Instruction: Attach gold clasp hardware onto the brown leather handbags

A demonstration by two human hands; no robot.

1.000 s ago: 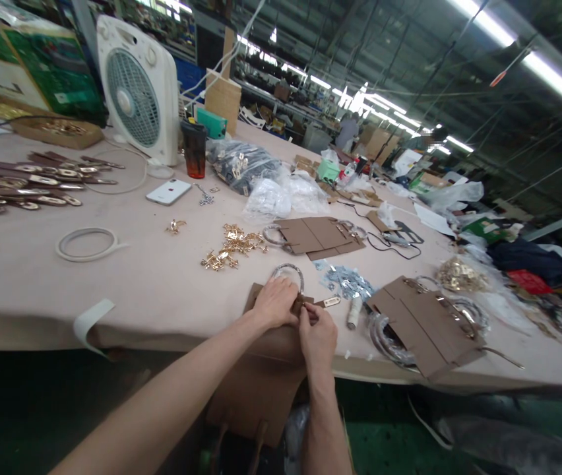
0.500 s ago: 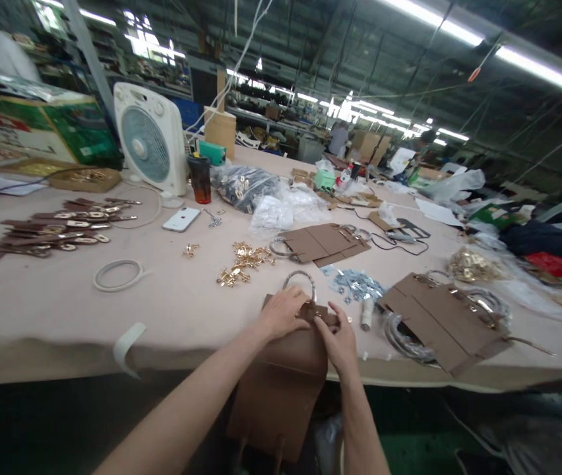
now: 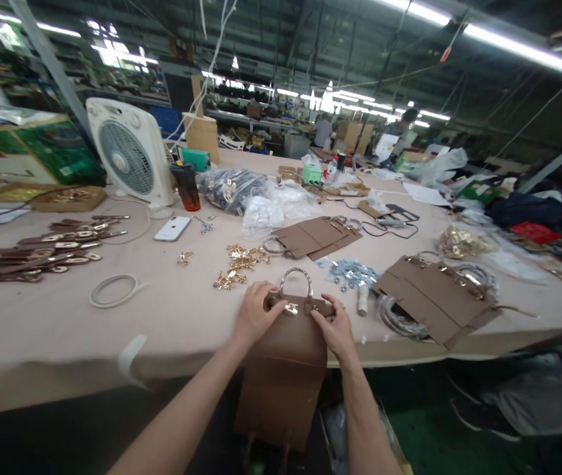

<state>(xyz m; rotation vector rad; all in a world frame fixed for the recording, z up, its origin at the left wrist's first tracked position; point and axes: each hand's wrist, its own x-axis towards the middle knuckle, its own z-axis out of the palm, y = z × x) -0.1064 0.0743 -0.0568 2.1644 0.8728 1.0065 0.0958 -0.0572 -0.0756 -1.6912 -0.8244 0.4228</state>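
Note:
A brown handbag panel (image 3: 285,343) lies over the table's front edge, its lower part hanging down. Its wrapped handle (image 3: 297,272) stands up from the top edge, and gold hardware (image 3: 291,308) shows between my hands. My left hand (image 3: 258,311) grips the panel's top left corner, thumb on the front beside the metal. On the other side, my right hand (image 3: 334,326) pinches the top right part near the handle's base. A pile of gold metal fittings (image 3: 244,258) lies just beyond my left hand. Small bluish pieces (image 3: 351,273) and a white spool (image 3: 363,300) lie beyond my right.
More brown bag panels (image 3: 434,297) with handles lie to the right, and others (image 3: 313,237) farther back. At left are brown straps (image 3: 38,254), a tape roll (image 3: 113,290), a phone (image 3: 172,228), a fan (image 3: 125,152) and a dark cup (image 3: 186,187).
My left hand has moved left along the panel's top edge, uncovering the gold hardware and handle. My right hand stays at the right side. The view has shifted slightly.

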